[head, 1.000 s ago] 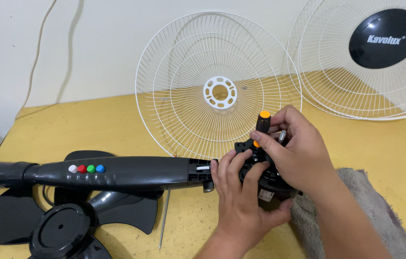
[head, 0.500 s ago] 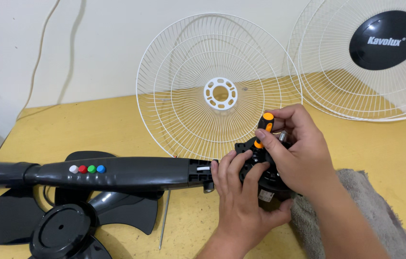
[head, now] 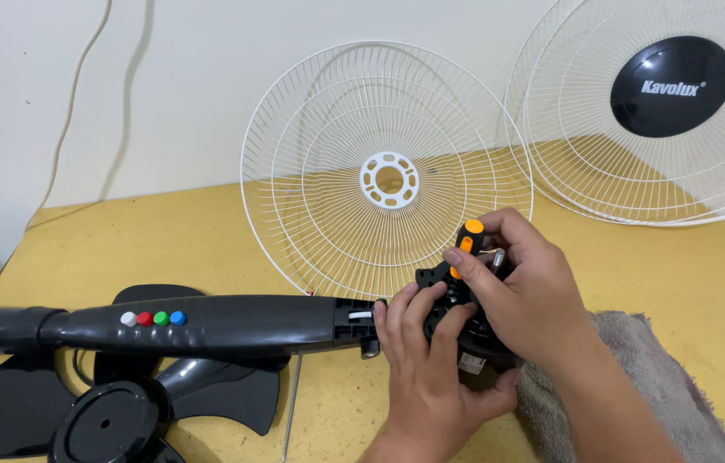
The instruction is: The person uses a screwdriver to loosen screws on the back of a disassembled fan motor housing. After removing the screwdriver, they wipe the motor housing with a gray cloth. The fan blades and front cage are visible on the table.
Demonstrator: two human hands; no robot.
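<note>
My right hand [head: 527,291] grips a screwdriver with an orange and black handle [head: 466,243], its tip pointing down into a black fan motor housing [head: 452,319]. My left hand [head: 424,364] wraps around that housing from below and steadies it. The housing joins the end of a black fan stand column [head: 208,324] that lies across the yellow table [head: 165,240] and carries a row of white, red, green and blue buttons [head: 153,318]. Most of the housing is hidden by my hands.
A white wire fan grille [head: 386,171] leans upright against the wall behind my hands. A second grille with a black centre badge [head: 654,111] leans at the right. A black fan blade [head: 2,411] and round base part [head: 109,424] lie front left; a grey cloth [head: 637,386] lies front right.
The screwdriver handle has turned slightly in my right hand and shifted a little. The left hand, housing and column stay in place.
</note>
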